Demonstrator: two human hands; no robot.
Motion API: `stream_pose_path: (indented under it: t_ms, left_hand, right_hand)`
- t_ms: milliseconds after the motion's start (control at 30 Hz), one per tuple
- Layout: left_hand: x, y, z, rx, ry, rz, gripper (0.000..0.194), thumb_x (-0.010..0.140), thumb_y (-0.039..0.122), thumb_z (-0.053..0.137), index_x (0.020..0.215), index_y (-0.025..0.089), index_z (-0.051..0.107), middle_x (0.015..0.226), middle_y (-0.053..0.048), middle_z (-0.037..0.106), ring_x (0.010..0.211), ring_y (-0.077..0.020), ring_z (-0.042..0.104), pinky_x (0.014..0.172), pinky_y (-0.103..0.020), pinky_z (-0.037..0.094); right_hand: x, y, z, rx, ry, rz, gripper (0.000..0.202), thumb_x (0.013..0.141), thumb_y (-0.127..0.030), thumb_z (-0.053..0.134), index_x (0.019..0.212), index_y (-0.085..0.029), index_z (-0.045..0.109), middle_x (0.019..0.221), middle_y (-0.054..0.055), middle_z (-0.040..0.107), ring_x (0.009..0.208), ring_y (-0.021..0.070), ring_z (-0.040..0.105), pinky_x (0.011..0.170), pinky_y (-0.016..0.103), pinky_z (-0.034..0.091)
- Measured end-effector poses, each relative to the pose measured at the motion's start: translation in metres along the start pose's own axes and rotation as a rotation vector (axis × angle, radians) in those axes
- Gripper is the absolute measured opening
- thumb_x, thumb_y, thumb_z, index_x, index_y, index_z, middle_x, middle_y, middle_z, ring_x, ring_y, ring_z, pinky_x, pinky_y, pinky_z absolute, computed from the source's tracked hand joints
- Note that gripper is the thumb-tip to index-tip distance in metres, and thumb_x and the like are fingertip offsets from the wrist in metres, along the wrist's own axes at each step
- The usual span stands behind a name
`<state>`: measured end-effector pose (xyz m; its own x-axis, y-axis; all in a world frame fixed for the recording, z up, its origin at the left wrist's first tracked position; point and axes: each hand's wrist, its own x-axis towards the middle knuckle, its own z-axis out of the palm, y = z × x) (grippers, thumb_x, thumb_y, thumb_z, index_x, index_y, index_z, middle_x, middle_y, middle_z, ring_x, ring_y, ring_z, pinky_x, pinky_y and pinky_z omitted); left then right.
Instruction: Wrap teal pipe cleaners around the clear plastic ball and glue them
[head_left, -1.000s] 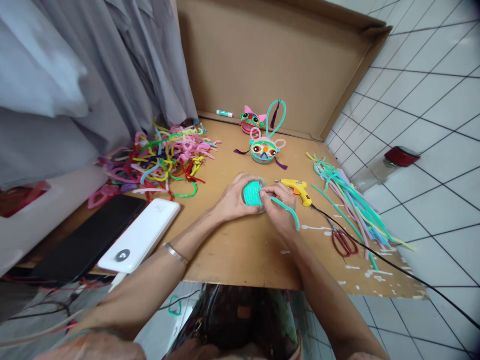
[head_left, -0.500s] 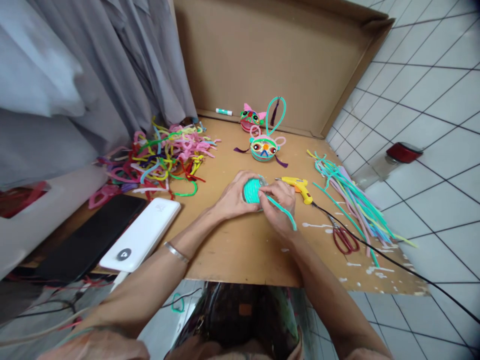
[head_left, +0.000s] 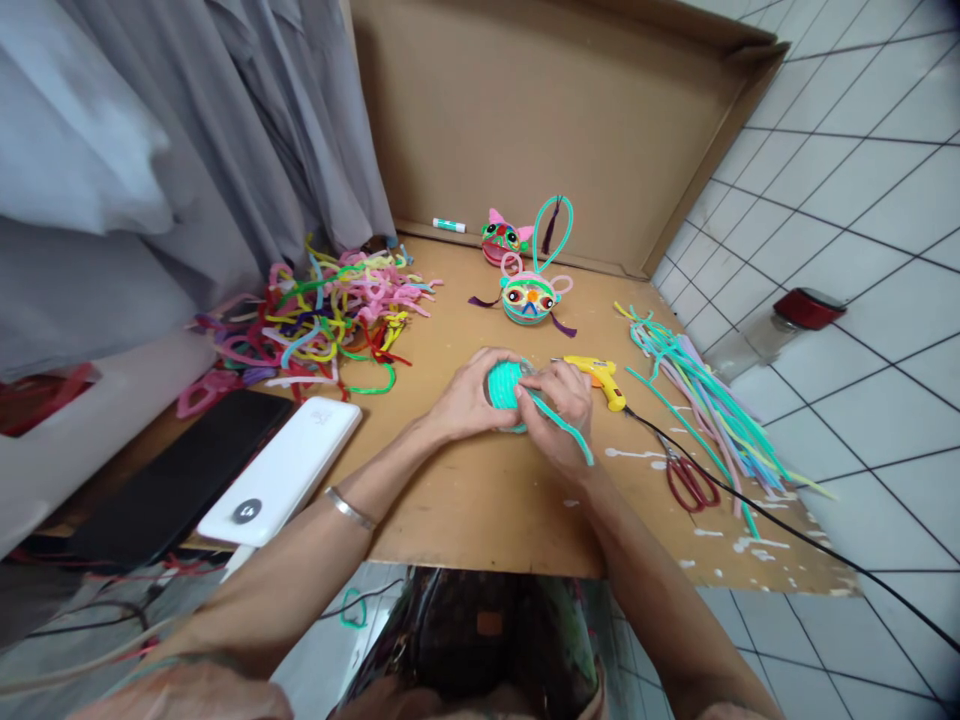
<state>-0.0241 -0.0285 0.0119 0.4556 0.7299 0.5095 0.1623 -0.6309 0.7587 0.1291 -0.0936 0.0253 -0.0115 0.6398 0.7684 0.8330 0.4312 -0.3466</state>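
My left hand [head_left: 478, 392] is wrapped around a round form covered in turquoise pipe cleaner [head_left: 504, 384], just above the table's middle. Rows of the fuzzy stem lie side by side across its face. At its right side my right hand [head_left: 561, 400] pinches the turquoise pipe cleaner between thumb and fingers. The loose tail [head_left: 568, 433] of that stem hangs down over the palm toward the wrist. Fingers hide the form's edges. Close by on the right lies a yellow glue gun [head_left: 598, 376], its nozzle behind my right hand.
Two decorated animal-face ornaments [head_left: 526, 298] and a glue stick tube [head_left: 449, 225] stand at the back. Tangled pipe cleaners [head_left: 337, 310] lie left, above a white power bank [head_left: 281, 472]. Red-handled scissors [head_left: 691, 484], a black cord [head_left: 780, 532] and straight pipe cleaners [head_left: 712, 400] lie right.
Almost nothing differs. Both hands stay on the turquoise form, which seems turned very slightly, and the view has shifted a little.
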Motion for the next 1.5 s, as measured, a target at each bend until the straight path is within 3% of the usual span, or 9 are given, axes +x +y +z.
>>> stream_pose_path:
  t_ms: [400,667,1033,1267,1500]
  left_hand:
    - [0.001,-0.003,-0.004,0.086,-0.038,-0.002,0.06,0.062,0.027,0.074,0.12,0.023,0.059,0.127,-0.008,0.056,0.124,-0.0287,0.057,0.109,-0.047,0.047]
    - [0.001,-0.002,-0.001,0.103,0.035,0.152,0.052,0.067,0.027,0.07,0.117,0.019,0.057,0.116,-0.009,0.063,0.111,-0.0263,0.06,0.101,-0.046,0.05]
    - [0.001,-0.004,-0.002,0.073,0.013,0.177,0.047,0.07,0.031,0.071,0.114,0.022,0.057,0.116,-0.008,0.065,0.11,-0.0254,0.061,0.098,-0.045,0.051]
    - [0.002,-0.007,-0.003,0.037,-0.018,0.21,0.046,0.073,0.033,0.071,0.117,0.021,0.061,0.121,-0.009,0.064,0.117,-0.0263,0.059,0.105,-0.047,0.048]
    - [0.003,-0.01,-0.002,0.033,-0.023,0.172,0.046,0.071,0.031,0.072,0.115,0.022,0.063,0.121,-0.009,0.064,0.117,-0.0269,0.059,0.105,-0.05,0.048]
  right_hand:
    - [0.0,0.007,0.003,0.103,0.023,-0.029,0.013,0.089,-0.032,0.062,0.084,-0.023,0.071,0.079,0.003,0.063,0.078,0.0189,0.059,0.077,0.037,0.047]
    - [0.0,0.005,0.003,0.236,0.058,-0.005,0.006,0.087,-0.024,0.066,0.087,-0.021,0.072,0.08,0.003,0.061,0.077,0.0171,0.062,0.071,0.034,0.052]
    - [0.0,0.005,0.004,0.254,0.058,0.04,0.008,0.086,-0.028,0.067,0.087,-0.023,0.073,0.081,0.003,0.063,0.079,0.0183,0.064,0.073,0.036,0.055]
    - [0.0,0.008,0.006,0.246,0.048,0.078,0.009,0.085,-0.029,0.066,0.086,-0.025,0.074,0.082,0.003,0.065,0.077,0.0182,0.063,0.074,0.037,0.056]
    - [0.0,0.008,0.008,0.241,0.072,0.062,0.011,0.086,-0.031,0.065,0.085,-0.024,0.074,0.08,0.003,0.064,0.075,0.0179,0.062,0.072,0.037,0.055]
